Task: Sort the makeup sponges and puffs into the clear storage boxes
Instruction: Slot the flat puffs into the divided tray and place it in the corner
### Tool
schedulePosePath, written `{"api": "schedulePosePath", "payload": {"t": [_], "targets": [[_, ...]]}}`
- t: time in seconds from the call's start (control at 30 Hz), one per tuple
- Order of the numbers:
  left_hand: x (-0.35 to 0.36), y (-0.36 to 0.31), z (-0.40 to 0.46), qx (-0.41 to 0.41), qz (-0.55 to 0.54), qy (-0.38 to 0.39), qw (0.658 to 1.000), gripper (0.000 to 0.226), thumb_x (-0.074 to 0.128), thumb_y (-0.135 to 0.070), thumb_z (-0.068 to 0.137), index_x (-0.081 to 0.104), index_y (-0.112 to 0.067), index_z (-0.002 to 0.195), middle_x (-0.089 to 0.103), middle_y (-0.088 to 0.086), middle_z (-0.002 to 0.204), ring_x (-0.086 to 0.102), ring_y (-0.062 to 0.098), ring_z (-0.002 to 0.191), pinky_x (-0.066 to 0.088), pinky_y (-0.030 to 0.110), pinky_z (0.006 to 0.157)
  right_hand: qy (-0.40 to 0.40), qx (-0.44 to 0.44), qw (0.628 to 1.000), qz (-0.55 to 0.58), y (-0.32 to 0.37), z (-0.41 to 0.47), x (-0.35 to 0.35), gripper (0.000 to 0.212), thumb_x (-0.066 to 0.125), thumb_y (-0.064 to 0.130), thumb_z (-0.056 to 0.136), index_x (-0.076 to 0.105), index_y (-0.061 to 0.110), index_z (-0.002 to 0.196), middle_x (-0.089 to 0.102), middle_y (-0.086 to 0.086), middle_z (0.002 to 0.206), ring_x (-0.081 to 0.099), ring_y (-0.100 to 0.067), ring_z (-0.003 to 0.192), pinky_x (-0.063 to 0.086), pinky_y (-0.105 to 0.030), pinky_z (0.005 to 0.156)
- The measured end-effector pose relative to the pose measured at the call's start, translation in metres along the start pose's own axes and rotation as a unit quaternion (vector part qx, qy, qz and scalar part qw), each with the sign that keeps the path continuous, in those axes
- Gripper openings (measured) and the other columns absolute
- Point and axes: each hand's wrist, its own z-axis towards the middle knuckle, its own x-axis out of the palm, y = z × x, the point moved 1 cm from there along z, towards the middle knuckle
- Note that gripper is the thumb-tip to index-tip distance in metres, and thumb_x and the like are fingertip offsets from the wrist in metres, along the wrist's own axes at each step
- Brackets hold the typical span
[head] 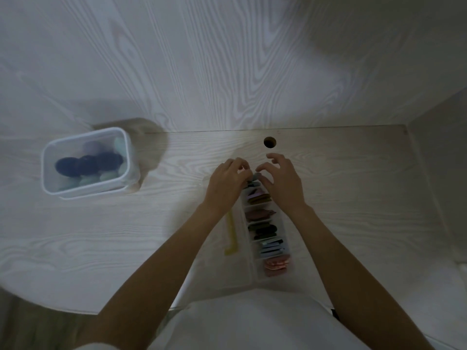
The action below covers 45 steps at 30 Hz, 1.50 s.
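A long clear divided box (252,263) lies on the pale wood table, running away from me, its compartments packed with flat puffs (262,215) in brown, dark, blue and pink. Both hands meet at its far end. My left hand (226,184) curls its fingers over a small grey-blue puff (255,177) at the far compartment. My right hand (281,181) hovers beside it, fingers spread and bent, touching or almost touching that puff. At the far left stands a clear tub (50,152) holding dark blue, mint and lilac sponges (86,164).
A yellow strip (231,236), perhaps a latch or lid part, lies left of the divided box. A round cable hole (269,142) is in the table just beyond my hands. A wall rises behind and a side panel stands on the right.
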Motion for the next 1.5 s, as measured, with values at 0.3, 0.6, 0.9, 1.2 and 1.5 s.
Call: {"api": "schedulePosePath", "payload": {"t": [0.3, 0.6, 0.9, 1.2, 1.5], "targets": [[-0.002, 0.001, 0.005, 0.013, 0.054, 0.032, 0.998, 0.006, 0.069, -0.023, 0.069, 0.072, -0.019, 0.064, 0.066, 0.007, 0.099, 0.042, 0.021, 0.096, 0.028, 0.031, 0.071, -0.013, -0.049, 0.998, -0.032, -0.004, 0.003, -0.002, 0.01, 0.074, 0.01, 0.074, 0.066, 0.011, 0.079, 0.061, -0.013, 0.116, 0.057, -0.032, 0.101, 0.049, -0.036, 0.073], [-0.006, 0.003, 0.012, 0.017, 0.068, 0.117, 0.991, 0.009, 0.081, -0.022, 0.063, 0.072, -0.023, 0.062, 0.065, 0.002, 0.099, 0.042, 0.02, 0.096, 0.025, 0.032, 0.073, -0.027, 0.01, 1.0, 0.003, -0.012, 0.001, -0.005, 0.009, 0.074, 0.012, 0.074, 0.066, 0.012, 0.076, 0.058, -0.013, 0.119, 0.053, -0.031, 0.106, 0.046, -0.038, 0.08], [-0.015, 0.0, 0.03, 0.027, 0.083, 0.209, 0.974, 0.005, 0.077, -0.028, 0.07, 0.075, -0.024, 0.072, 0.063, -0.001, 0.1, 0.051, 0.024, 0.095, 0.032, 0.034, 0.075, -0.038, -0.009, 0.999, -0.012, -0.003, 0.0, -0.005, 0.015, 0.071, 0.003, 0.067, 0.061, 0.009, 0.077, 0.06, -0.013, 0.115, 0.057, -0.032, 0.102, 0.049, -0.04, 0.078], [-0.012, 0.0, 0.011, -0.039, 0.052, 0.131, 0.989, 0.014, 0.086, -0.021, 0.057, 0.074, -0.017, 0.062, 0.064, 0.003, 0.081, 0.056, 0.028, 0.073, 0.037, 0.032, 0.062, 0.056, -0.077, 0.992, -0.085, 0.01, 0.012, 0.001, 0.007, 0.075, 0.003, 0.065, 0.07, 0.008, 0.064, 0.061, -0.017, 0.12, 0.053, -0.038, 0.112, 0.045, -0.045, 0.082], [-0.02, 0.003, -0.001, -0.175, -0.087, 0.062, 0.979, 0.013, 0.073, -0.026, 0.076, 0.069, -0.018, 0.085, 0.062, 0.002, 0.099, 0.053, 0.022, 0.092, 0.037, 0.029, 0.077, 0.065, -0.015, 0.998, 0.021, 0.004, 0.008, -0.002, 0.011, 0.068, 0.021, 0.081, 0.074, 0.014, 0.088, 0.058, -0.008, 0.125, 0.046, -0.03, 0.117, 0.04, -0.045, 0.093]]}}
